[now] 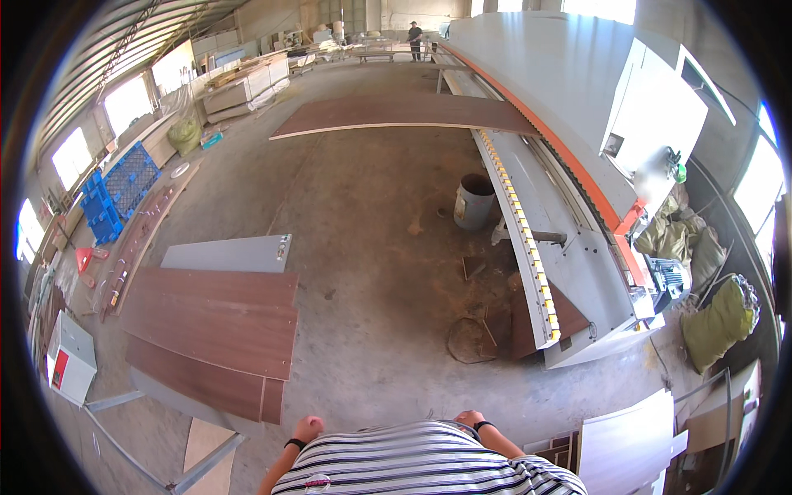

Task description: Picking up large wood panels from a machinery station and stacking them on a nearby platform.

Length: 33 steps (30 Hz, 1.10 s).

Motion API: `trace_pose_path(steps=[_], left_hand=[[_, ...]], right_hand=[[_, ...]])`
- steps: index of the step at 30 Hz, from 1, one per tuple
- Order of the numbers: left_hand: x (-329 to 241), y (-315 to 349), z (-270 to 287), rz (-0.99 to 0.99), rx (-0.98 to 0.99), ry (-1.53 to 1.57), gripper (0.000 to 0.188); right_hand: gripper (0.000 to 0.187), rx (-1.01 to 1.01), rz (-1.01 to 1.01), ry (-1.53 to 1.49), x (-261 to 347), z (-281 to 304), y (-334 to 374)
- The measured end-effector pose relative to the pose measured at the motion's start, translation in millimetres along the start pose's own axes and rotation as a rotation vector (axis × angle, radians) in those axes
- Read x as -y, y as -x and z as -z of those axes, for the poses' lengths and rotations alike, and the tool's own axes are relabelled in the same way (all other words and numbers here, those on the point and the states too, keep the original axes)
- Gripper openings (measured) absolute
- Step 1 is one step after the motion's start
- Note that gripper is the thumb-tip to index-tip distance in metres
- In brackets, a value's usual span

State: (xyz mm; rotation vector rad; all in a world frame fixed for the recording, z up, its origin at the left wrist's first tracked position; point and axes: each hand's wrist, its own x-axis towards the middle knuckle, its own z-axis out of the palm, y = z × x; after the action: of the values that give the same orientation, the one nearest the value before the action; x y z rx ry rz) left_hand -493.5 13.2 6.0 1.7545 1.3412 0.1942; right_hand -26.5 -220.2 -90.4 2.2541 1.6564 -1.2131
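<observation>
My left hand shows at the bottom edge beside my striped shirt, fingers curled into a loose fist, holding nothing that I can see. My right hand peeks over the shirt near the bottom centre; only its knuckles and a dark wristband show, so its fingers are hidden. Both hands hang close to my body above the bare concrete floor. The nearest thing to my left hand is a stack of brown wood-grain panels lying to the left.
A long grey machine with an orange stripe runs along the right. One brown panel sticks out of it. A grey bucket stands beside it. Green sacks lie right, blue crates left. A person stands far back.
</observation>
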Motion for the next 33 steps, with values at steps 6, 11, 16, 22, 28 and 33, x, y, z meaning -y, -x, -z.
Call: trace_pose_path(steps=[6,11,16,22,28,33], left_hand=[[80,26,19,-0.074,0.118,0.114,0.023],[20,55,73,0.008,0.339,0.04,0.023],[-56,93,119,-0.071,0.333,-0.076,0.029],[-36,34,79,-0.249,0.238,-0.053,0.026],[-14,-15,13,0.037,0.071,0.56,0.024],[27,-24,5,-0.03,0.144,0.299,0.021]], right_hand=[[0.021,-0.178,0.114,0.071,47,15,1],[0.026,-0.094,-0.004,-0.105,80,42,24],[0.031,-0.042,0.115,0.166,65,30,17],[0.032,-0.083,0.0,0.1,94,35,46],[0.037,0.018,0.028,-0.034,103,34,58],[0.035,0.018,-0.01,0.002,95,17,58]])
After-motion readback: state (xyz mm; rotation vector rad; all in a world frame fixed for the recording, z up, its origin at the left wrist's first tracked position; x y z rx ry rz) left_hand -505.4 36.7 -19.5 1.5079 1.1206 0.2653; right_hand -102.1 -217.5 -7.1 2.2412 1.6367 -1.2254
